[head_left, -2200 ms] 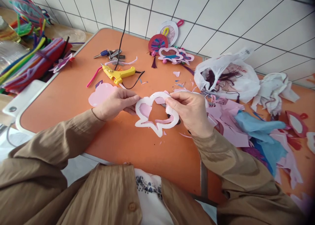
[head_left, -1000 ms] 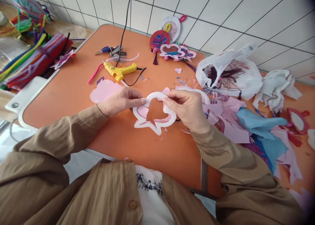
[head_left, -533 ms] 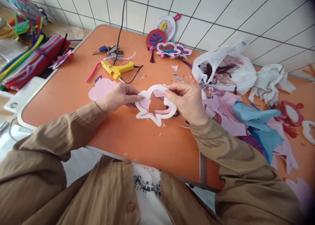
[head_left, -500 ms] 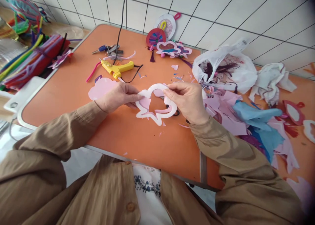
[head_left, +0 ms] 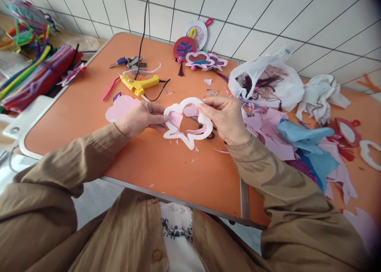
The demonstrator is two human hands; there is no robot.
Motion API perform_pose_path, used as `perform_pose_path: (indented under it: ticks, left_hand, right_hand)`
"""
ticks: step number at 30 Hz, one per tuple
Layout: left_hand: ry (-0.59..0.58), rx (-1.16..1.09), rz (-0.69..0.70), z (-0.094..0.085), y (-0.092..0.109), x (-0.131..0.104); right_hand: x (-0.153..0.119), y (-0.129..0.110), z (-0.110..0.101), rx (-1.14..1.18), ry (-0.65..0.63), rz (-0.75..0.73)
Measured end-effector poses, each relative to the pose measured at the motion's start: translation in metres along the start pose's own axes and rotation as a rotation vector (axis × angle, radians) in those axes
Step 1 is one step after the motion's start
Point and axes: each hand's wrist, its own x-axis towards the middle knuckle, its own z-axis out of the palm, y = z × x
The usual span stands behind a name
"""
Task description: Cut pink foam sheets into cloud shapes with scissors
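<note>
Between my two hands is a white cloud-shaped frame (head_left: 191, 142) with an open middle and pointed tips along its lower edge. My left hand (head_left: 142, 119) pinches its left side. The thumb and fingers of my right hand (head_left: 225, 115) close on its upper right rim. Pink paper and part of a pair of scissors (head_left: 211, 135) show through and beside the opening, lying on the orange table (head_left: 154, 161). A pink scalloped paper shape (head_left: 121, 108) rests just behind my left wrist. Past my hands lies a yellow glue gun (head_left: 139, 84) with a dark cord.
Keys (head_left: 131, 62) lie at the back left. Finished ornaments (head_left: 184, 49) lean near the tiled wall. On the right are a white plastic bag (head_left: 268, 85), pink paper scraps (head_left: 266, 131) and blue sheets (head_left: 312, 145). Pipe cleaners (head_left: 44, 73) are bundled at the far left.
The camera view has shifted slightly. My left fingers have moved a little lower along the frame's left edge, and the frame is turned slightly; both hands still hold it.
</note>
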Motion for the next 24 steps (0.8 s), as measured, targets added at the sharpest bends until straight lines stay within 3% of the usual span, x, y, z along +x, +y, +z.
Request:
perform_pose_path:
  ticks: [13, 24]
  left_hand:
    - [-0.030, -0.006, 0.114, 0.003, 0.007, -0.009]
    - [-0.034, -0.223, 0.082, 0.001, 0.006, -0.009]
  right_hand:
    - [0.000, 0.003, -0.004, 0.073, 0.041, 0.012]
    - [0.004, 0.011, -0.005, 0.134, 0.047, 0.111]
